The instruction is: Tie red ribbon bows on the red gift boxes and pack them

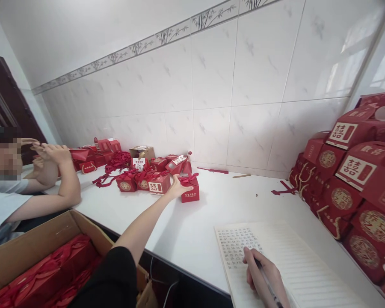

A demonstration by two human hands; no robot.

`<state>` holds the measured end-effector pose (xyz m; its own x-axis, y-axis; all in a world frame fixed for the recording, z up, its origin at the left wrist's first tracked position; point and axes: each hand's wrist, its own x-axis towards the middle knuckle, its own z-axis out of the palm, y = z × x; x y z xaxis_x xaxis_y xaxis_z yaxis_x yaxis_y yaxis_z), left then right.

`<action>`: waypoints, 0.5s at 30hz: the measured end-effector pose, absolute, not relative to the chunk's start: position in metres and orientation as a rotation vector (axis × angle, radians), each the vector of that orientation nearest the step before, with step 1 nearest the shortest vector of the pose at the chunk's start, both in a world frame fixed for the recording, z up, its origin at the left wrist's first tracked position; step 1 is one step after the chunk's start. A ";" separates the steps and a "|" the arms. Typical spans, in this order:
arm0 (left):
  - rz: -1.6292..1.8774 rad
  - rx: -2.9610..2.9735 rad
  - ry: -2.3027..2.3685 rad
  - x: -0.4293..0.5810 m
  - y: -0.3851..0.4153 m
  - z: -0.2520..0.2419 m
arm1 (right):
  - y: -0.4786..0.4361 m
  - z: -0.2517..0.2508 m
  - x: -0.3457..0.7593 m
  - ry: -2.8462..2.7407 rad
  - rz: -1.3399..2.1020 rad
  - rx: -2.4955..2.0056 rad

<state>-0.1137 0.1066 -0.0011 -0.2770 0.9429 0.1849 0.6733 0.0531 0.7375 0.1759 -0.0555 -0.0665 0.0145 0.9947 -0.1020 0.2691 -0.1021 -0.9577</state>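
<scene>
My left hand [177, 188] reaches out over the white table and grips a small red gift box [190, 196] by its left side. The thumb lies across the box; the other fingers are partly hidden. The box has pale lettering on its front and a red ribbon bow on top. In my right hand [265, 276] is a pen [265, 278], held in a writing grip over an open lined notebook [295, 252]. Rows of handwriting cover the upper part of its left page. The pen tip is hidden behind my fingers.
More red gift boxes [159, 184] and red ribbons [119, 161] lie along the wall. Stacked red boxes [336, 194] with rope handles rise at the right. A cardboard carton [90, 229] with red boxes stands lower left, near another person [48, 179] with raised hands.
</scene>
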 end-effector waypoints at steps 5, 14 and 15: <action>0.912 1.810 1.671 -0.116 0.049 -0.001 | -0.060 -0.058 0.178 -1.426 1.077 -1.444; 0.783 1.668 1.561 -0.147 -0.058 0.028 | -0.061 -0.061 0.186 -1.568 0.972 -1.522; 0.860 1.523 1.549 -0.157 -0.068 0.029 | -0.061 -0.063 0.188 -1.588 0.963 -1.548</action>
<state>-0.1574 -0.0676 0.0294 0.0262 0.9971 -0.0719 0.4660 0.0515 0.8833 0.1881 -0.0611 -0.0627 -0.0324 0.9994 -0.0110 0.4721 0.0056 -0.8815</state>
